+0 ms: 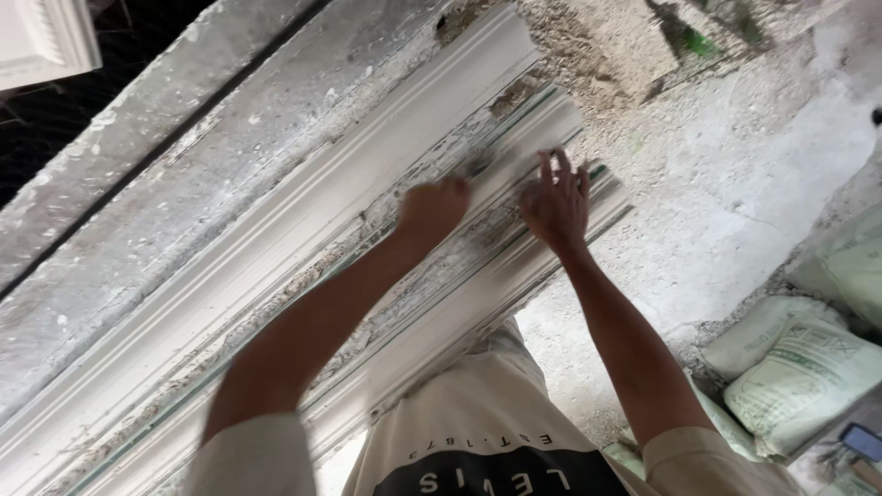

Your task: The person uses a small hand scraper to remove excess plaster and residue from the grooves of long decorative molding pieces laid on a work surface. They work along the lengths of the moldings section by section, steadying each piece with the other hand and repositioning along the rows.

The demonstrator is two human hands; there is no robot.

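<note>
L hand (pixel 434 207) is curled into a fist w/ a small dark tool (pixel 478 165) poking out the far side, blurred, can't tell what kind; tip sits on the centre channel of the long white plaster moulding (pixel 276 266). R hand (pixel 557 204) just right of it, fingers spread wide, holding nothing, palm and fingertips flat on the moulding's right-hand ribs near its far end. Hands close but apart, both forearms reaching in from the near edge. Moulding runs diagonal, near-left to far-right, several parallel ridges, rough crumbly patches plus greenish streaks in the channel btwn the ridges. It lies on a grey, plaster-spattered bench (pixel 138 184), dark gap running along the bench on the left. Far-left corner: piece of white ornate cast (pixel 41 37). Right side is dusty concrete floor (pixel 735 184), w/ pale green-printed sacks (pixel 799 367) stacked near-right. Person's beige shirt (pixel 478 432) at the near edge.
</note>
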